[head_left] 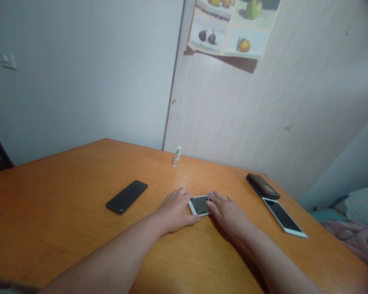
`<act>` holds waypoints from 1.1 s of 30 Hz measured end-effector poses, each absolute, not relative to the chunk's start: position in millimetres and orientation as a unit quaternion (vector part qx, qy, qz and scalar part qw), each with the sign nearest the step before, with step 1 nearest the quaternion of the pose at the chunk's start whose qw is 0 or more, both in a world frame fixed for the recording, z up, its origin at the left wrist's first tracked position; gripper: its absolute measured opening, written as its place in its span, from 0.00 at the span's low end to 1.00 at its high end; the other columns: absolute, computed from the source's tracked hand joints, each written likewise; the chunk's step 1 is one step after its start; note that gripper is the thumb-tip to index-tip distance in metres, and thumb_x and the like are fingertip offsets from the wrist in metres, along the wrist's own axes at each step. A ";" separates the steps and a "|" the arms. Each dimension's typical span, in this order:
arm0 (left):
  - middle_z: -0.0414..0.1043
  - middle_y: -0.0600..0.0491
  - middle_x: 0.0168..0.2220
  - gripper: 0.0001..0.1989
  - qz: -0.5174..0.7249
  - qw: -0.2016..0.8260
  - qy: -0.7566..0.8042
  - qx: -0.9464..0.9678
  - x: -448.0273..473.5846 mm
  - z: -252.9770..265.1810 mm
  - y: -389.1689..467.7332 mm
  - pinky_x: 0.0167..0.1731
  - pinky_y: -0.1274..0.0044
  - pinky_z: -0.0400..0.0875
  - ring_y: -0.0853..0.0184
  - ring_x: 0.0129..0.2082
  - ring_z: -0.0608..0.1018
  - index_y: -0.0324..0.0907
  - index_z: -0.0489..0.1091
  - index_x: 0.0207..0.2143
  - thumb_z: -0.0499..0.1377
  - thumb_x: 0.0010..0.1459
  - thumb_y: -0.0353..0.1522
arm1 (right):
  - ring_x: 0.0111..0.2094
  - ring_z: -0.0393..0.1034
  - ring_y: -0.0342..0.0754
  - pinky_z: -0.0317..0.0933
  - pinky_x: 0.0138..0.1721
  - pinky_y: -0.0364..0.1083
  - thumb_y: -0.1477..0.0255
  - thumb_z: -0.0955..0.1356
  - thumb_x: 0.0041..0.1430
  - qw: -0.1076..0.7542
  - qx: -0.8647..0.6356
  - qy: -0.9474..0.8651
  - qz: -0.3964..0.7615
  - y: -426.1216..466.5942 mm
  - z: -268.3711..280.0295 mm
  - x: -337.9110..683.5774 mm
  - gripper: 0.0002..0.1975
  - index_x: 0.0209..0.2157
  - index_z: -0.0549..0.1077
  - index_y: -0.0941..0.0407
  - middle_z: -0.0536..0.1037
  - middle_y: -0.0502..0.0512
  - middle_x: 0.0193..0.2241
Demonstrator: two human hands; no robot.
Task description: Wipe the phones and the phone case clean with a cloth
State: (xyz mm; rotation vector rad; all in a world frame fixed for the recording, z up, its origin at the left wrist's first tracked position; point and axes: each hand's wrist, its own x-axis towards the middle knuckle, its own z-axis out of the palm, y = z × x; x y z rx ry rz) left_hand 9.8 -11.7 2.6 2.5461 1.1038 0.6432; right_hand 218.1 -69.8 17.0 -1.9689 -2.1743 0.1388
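A white smartphone point(200, 206) with a dark screen lies flat on the wooden table between my two hands. My left hand point(176, 210) grips its left end, fingers at the far edge and thumb along the near edge. Over the right end rests my right hand point(228, 211), its thumb on the screen and its fingers around the far corner, hiding that end. To the left of my hands a black smartphone point(127, 197) lies flat, touched by neither hand.
A small clear bottle point(177, 157) stands near the table's back edge. At the right edge lie a dark phone or case point(263, 186) and a larger white phone point(284, 217). Behind the table point(79, 179) are a wall and a fruit poster point(233, 28). Bedding point(355, 220) shows at far right.
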 end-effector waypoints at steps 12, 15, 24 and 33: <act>0.70 0.47 0.45 0.27 0.234 0.147 0.386 0.880 10.4 -1.1 -10.0 0.44 0.70 0.69 0.55 0.46 0.73 0.44 0.70 0.48 0.66 0.48 0.46 | 0.68 0.49 0.56 0.39 0.67 0.62 0.60 0.52 0.72 0.091 -0.658 -0.746 0.049 -65.0 15.8 214.1 0.28 0.63 0.64 0.58 0.63 0.63 0.65; 0.70 0.48 0.44 0.25 0.230 0.144 0.385 0.882 10.5 -1.6 -9.4 0.43 0.70 0.70 0.56 0.45 0.74 0.44 0.71 0.45 0.66 0.48 0.47 | 0.68 0.49 0.58 0.39 0.67 0.62 0.59 0.54 0.71 0.087 -0.671 -0.736 0.028 -67.5 14.1 217.8 0.29 0.64 0.63 0.60 0.61 0.67 0.65; 0.70 0.49 0.40 0.22 0.233 0.147 0.369 0.888 8.8 -2.7 -6.8 0.38 0.72 0.69 0.57 0.42 0.74 0.46 0.73 0.44 0.64 0.51 0.49 | 0.68 0.49 0.57 0.43 0.67 0.59 0.57 0.54 0.71 0.075 -0.593 -0.798 0.077 -83.0 26.0 204.3 0.29 0.66 0.60 0.57 0.58 0.63 0.67; 0.70 0.49 0.41 0.25 0.240 0.159 0.366 0.885 7.8 -4.4 -5.4 0.38 0.73 0.68 0.58 0.42 0.74 0.45 0.73 0.46 0.65 0.50 0.49 | 0.68 0.50 0.57 0.45 0.67 0.56 0.55 0.56 0.70 0.085 -0.578 -0.807 0.086 -97.0 27.7 198.9 0.30 0.65 0.61 0.58 0.56 0.63 0.68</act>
